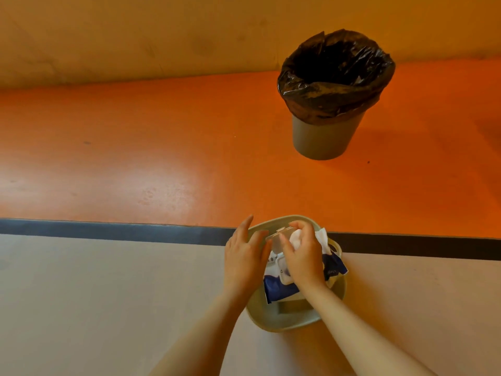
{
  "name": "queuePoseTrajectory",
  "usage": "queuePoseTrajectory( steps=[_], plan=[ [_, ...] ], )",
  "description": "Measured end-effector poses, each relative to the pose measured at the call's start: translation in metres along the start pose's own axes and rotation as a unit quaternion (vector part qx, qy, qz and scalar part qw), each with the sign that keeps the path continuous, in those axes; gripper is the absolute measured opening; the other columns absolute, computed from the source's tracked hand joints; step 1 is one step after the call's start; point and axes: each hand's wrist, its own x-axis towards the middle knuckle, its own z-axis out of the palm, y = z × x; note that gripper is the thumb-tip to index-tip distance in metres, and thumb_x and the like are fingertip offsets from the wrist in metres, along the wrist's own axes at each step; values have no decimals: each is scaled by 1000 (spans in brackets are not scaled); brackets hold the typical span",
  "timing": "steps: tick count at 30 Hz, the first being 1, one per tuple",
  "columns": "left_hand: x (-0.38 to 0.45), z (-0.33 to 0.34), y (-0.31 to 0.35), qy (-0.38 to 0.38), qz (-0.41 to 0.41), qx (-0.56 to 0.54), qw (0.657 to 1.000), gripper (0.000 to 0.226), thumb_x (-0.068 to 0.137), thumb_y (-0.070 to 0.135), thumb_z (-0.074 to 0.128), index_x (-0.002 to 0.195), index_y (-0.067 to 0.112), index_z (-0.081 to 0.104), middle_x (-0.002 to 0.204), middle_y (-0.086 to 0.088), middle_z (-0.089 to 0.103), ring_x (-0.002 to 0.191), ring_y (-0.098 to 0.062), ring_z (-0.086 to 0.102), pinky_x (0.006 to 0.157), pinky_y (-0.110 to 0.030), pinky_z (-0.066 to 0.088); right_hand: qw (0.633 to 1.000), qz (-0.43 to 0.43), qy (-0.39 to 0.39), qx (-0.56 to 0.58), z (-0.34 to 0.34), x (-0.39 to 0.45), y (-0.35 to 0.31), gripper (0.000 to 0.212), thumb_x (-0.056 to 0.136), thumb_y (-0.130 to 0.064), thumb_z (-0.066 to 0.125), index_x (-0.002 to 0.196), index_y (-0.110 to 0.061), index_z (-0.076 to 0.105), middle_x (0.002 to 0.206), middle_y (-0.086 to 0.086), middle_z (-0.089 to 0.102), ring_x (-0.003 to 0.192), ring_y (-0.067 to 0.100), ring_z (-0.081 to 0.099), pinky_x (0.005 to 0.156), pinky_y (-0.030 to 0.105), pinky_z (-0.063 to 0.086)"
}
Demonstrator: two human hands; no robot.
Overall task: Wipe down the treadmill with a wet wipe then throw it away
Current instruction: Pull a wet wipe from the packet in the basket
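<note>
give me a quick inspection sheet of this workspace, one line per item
surface: pale floor, black stripe, orange floor beyond
job's things: wet wipe pack in a basket, flip lid up, white wet wipe coming out; bin with black liner beyond; treadmill not in view
clutter: nothing seen
grippers: left hand rests on the pack; right hand pinches the wipe
cables: nothing seen
surroundings: orange wall behind
</note>
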Motion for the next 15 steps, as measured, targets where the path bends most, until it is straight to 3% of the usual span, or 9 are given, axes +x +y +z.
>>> queuePoseTrajectory(
  steps=[2, 6, 15],
  plan=[
    [6, -2, 1, -1, 1, 7, 1000, 16, 90, 24, 67, 105, 18, 70, 145, -13, 47, 117, -38, 56, 91, -52, 49, 1000, -11, 15, 9, -3, 3, -3, 23, 94, -17, 62, 115, -18, 51, 97, -22, 51, 88, -8, 51, 75, -1, 36],
    [8, -4, 7, -15, -18, 30, 999, 17, 91, 22, 66, 107, 17, 70, 145, -12, 47, 121, -38, 53, 97, -51, 44, 998, -45, 50, 6, -2, 7, -5, 30, 97, -12, 56, 127, -9, 53, 106, -6, 54, 95, -1, 51, 80, -1, 36],
    [-7, 0, 5, -11, -12, 44, 999, 26, 88, 21, 71, 114, 18, 69, 141, -12, 53, 123, -36, 54, 99, -50, 44, 995, -71, 68, 21, 2, 4, -4, 34, 99, -14, 51, 133, -14, 48, 112, -5, 58, 100, 7, 57, 79, 1, 43]
  ],
)
